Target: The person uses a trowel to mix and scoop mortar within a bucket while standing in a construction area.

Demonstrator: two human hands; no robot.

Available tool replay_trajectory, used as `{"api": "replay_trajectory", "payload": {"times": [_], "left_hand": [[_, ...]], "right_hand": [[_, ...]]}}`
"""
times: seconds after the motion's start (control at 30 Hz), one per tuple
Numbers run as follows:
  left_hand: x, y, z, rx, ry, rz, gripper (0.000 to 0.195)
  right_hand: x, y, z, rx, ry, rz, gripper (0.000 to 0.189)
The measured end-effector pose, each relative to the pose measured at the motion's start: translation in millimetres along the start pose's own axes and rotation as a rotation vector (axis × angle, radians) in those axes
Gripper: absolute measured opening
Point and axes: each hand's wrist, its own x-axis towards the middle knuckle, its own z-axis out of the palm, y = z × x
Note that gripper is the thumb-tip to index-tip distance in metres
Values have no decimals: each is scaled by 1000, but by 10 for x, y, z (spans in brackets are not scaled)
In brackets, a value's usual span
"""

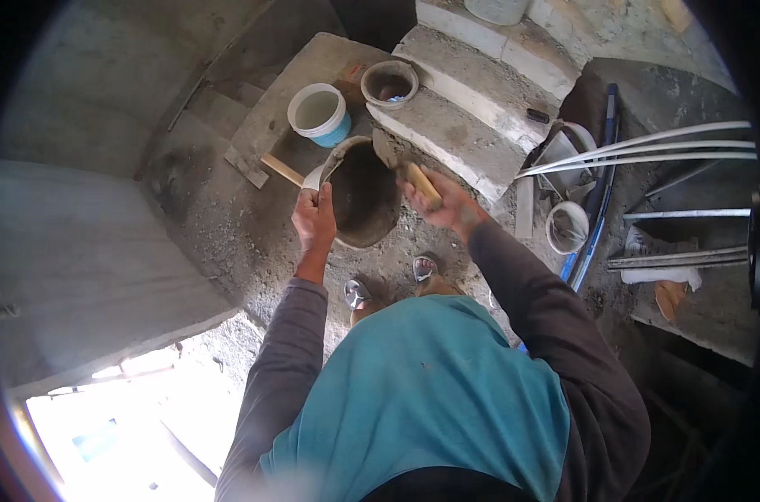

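My left hand point(315, 216) grips the rim of a mortar-crusted bucket point(339, 240), which is tipped so that its dark inside faces me. A white piece point(312, 180) shows at the rim beside my thumb; whether it belongs to the bucket I cannot tell. In my right hand point(445, 204) is a tool with a pale wooden handle point(422, 186), held beside the bucket's right side. Motion blur covers the tool's working end. Left of the bucket, a wooden stick point(280, 169) points towards the white piece.
Beyond the bucket stand a white-and-blue pail point(336, 133) and a mortar-stained bucket point(411, 75). Rough concrete steps point(449, 135) rise at the upper right. White pipes point(656, 141), blue pipes point(596, 219) and a small white bucket point(567, 227) lie right. Debris covers the floor point(260, 251).
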Motion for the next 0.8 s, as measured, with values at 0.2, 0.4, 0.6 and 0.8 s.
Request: {"api": "replay_trajectory", "payload": {"times": [0.2,0.4,0.6,0.8], "left_hand": [[242,-27,-85,17,170,99,43],[267,70,-137,37,106,131,43],[69,127,-50,-20,124,217,43],[-164,-4,-274,-8,232,88,41]], "right_hand": [[-667,277,-261,-732,211,-54,37],[-562,339,180,-2029,473,-1348,52],[-222,-148,-225,-2005,332,-933,57],[-258,128,-138,-1807,623,-1136,48]]}}
